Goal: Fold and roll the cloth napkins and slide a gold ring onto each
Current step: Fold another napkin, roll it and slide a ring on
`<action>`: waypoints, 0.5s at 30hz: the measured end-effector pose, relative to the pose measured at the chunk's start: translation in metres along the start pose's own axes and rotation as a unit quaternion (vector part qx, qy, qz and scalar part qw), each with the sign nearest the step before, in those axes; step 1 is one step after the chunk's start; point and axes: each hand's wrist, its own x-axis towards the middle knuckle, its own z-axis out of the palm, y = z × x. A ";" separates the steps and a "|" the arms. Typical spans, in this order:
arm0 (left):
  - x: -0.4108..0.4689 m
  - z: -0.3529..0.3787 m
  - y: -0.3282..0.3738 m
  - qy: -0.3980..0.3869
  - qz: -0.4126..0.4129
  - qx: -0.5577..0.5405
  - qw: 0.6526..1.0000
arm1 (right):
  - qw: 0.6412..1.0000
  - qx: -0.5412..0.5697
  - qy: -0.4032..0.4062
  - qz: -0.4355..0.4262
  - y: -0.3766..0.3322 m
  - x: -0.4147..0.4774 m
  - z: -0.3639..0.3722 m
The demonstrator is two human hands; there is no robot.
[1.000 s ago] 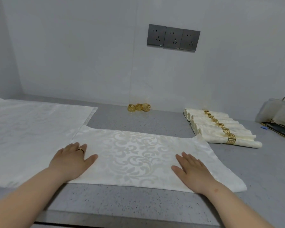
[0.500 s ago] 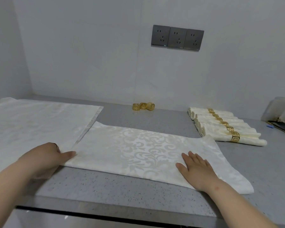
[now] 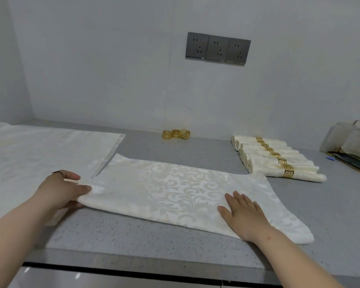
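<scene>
My left hand (image 3: 60, 192) pinches the napkin (image 3: 175, 194) at nine o'clock, right hand (image 3: 245, 217) lies flat at four — I'd roll tight, edges level.

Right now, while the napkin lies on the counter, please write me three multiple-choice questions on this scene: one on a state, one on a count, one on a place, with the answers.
1. What does the left hand do to the folded napkin?
A. Lies flat on it.
B. Grips its left end.
C. Does not touch it.

2. How many loose gold rings are there?
A. Two.
B. Three.
C. Five.

3. Where do those rings stand?
A. On the folded napkin.
B. At the counter's front edge.
C. At the back of the counter, near the wall.

Answers:
1 B: the thumb above and the fingers below pinch the cloth end.
2 B: three stand side by side.
3 C: they sit close to the wall, below the sockets.
</scene>
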 end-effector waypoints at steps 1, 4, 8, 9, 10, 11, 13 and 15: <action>0.001 0.002 -0.002 0.025 0.014 -0.021 0.999 | 1.000 0.001 0.000 0.002 -0.001 0.000 0.000; 0.004 0.004 0.005 0.050 0.036 -0.118 0.991 | 1.000 0.003 -0.009 0.005 -0.011 -0.001 0.000; 0.010 -0.001 0.030 0.103 0.102 -0.198 0.969 | 1.000 -0.020 -0.008 -0.008 -0.042 -0.002 0.005; 0.010 -0.001 0.038 0.118 0.123 -0.200 0.965 | 1.000 -0.024 -0.006 -0.017 -0.050 -0.002 0.006; 0.007 0.001 0.047 0.118 0.146 -0.194 0.963 | 0.999 -0.027 -0.004 -0.025 -0.057 -0.001 0.008; 0.001 0.005 0.055 0.107 0.171 -0.189 0.961 | 0.999 -0.030 -0.006 -0.030 -0.063 0.000 0.009; -0.011 0.021 0.071 0.086 0.225 -0.161 0.957 | 0.999 -0.028 -0.014 -0.040 -0.071 0.004 0.008; -0.029 0.045 0.083 0.065 0.275 -0.110 0.953 | 0.997 0.044 -0.007 -0.057 -0.077 0.007 -0.001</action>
